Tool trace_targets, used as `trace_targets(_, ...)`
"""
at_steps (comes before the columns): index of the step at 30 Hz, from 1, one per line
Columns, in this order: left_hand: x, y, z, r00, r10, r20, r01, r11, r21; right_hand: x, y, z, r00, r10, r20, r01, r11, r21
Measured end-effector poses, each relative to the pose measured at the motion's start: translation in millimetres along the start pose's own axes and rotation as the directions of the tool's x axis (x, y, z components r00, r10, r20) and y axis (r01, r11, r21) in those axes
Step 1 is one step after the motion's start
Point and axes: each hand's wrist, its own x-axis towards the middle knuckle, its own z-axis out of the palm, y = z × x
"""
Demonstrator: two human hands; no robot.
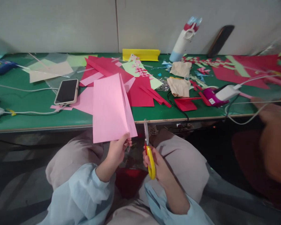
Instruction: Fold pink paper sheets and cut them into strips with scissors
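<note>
Honestly, I can't read any text here. Closest thing is a small white label (211, 101) on the purple power socket (214, 97), over toward the right side of the green tabletop (245, 108), right by the white charger (228, 92). There's some dark marking on that label, maybe a couple of short strokes, but it's way too small and blurry for me to call it letters or numbers, so I'm not even gonna try. If it's a brand or a rating, no clue which, sorry.
</note>
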Motion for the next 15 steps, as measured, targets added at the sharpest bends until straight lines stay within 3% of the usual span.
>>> trace_targets(9, -34, -35, -11.8, 0.992, 0.045, 0.116, -0.039, 0.998, -0.054, 29, -71, -4, 0.963, -0.255, -0.091, 0.252, 0.967, -0.044)
trace_targets(13, -48, -48, -28.9, 1.0, 0.019, -0.003, -0.019, 0.99, -0.138, 44, -91, 5, 0.941, -0.304, -0.149, 0.287, 0.95, -0.125)
trace_targets(15, -53, -55, -39.9, 1.0, 0.007, -0.01, -0.008, 0.986, -0.164, 51, -98, 10, 0.932, -0.311, -0.185, 0.291, 0.948, -0.125)
